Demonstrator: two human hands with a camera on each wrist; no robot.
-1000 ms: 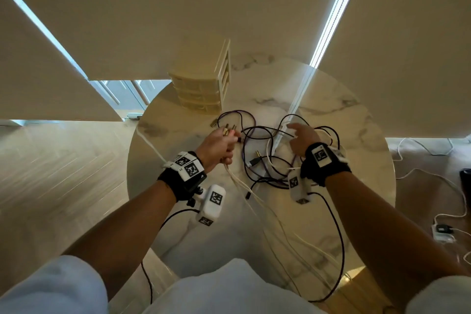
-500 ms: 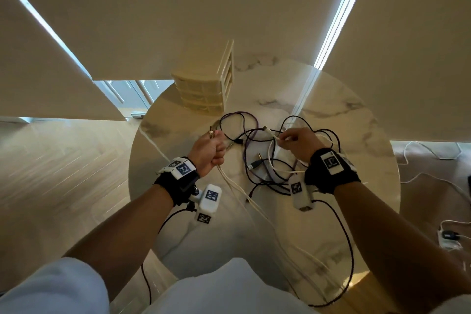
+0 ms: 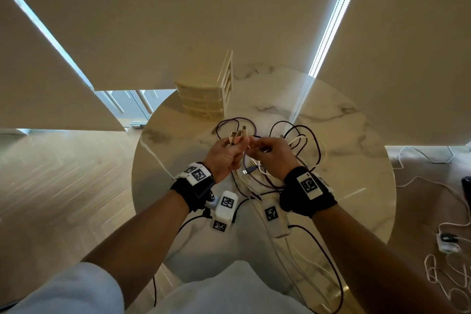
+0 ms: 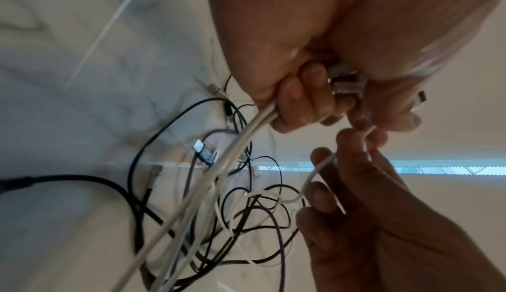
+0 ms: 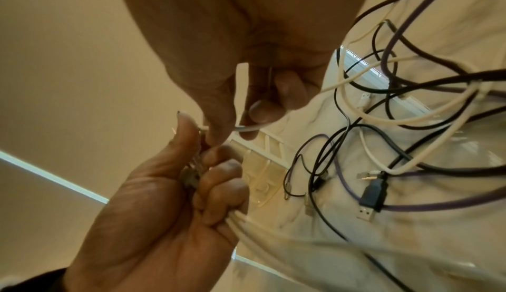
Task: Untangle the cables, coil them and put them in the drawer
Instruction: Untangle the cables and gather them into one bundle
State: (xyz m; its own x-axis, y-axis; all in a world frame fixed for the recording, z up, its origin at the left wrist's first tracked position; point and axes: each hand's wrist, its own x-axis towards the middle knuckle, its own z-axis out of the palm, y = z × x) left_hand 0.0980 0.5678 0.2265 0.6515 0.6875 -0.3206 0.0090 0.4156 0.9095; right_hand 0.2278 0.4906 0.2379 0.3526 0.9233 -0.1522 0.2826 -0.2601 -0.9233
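Note:
A tangle of black, purple and white cables (image 3: 298, 150) lies on the round marble table (image 3: 356, 186). My left hand (image 3: 225, 154) is raised above it and grips a bundle of white cables (image 4: 238, 145), their metal plugs (image 3: 235, 135) sticking up past the fingers. My right hand (image 3: 270, 154) is close beside it and pinches a thin white cable (image 5: 246, 128) between thumb and fingers, its end touching the left hand's bundle. A small cream drawer unit (image 3: 206, 95) stands at the table's far edge, its drawers closed as far as I can see.
White cables run from the left hand down over the near table edge (image 3: 300, 275). A black USB plug (image 5: 373, 190) lies loose in the tangle. More white cables and a small adapter (image 3: 448, 242) lie on the floor at right. Blinds hang behind the table.
My right hand lifted a thin white cable end from the tangle and brought it left to meet my left hand. The left hand rose and turned its plugs upward.

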